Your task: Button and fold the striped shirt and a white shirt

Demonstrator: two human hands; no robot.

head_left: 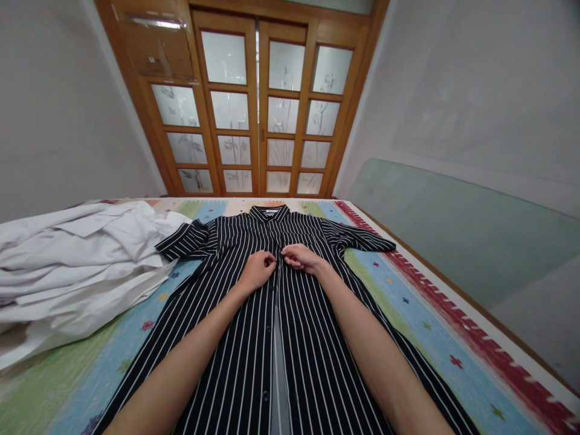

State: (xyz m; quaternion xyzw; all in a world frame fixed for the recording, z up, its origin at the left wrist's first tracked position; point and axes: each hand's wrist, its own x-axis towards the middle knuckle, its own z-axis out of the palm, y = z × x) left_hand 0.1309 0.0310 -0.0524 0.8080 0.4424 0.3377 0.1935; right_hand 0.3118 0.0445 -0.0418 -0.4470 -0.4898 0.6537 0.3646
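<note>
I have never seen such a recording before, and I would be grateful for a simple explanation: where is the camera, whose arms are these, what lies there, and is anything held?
There is no machine here. One camera, worn on a person's head, looks forward and down, so the two bare arms are the wearer's own. A striped short-sleeved shirt lies front up on a colourful patterned cover, its collar pointing away. The left hand and right hand meet at its front opening, with curled fingers; whether they pinch a button is too small to tell. Lower down, the front gapes a little. A heap of white cloth lies to the left; glazed wooden doors stand beyond.
</note>
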